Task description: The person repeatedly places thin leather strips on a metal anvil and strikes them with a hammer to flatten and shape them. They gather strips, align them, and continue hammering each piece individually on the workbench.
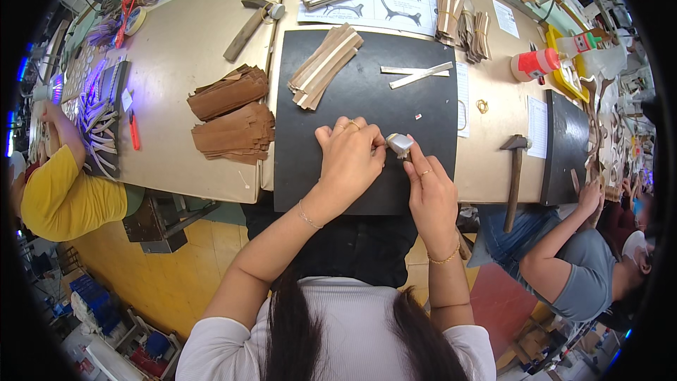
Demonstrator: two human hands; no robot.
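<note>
We see the right hand (431, 187) grasping a hammer (400, 143) over a black board (303, 176). For the left hand (351, 156), we cannot tell the grip.

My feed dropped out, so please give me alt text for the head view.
A person's right hand holds a silver-headed hammer over a black board, the left hand close beside its head. Brown strips and two crossed pale strips lie farther back.

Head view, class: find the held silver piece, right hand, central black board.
Held silver piece (400, 142), head view: upper face.
Right hand (432, 187), head view: back.
Central black board (299, 155), head view: bare left part.
</note>
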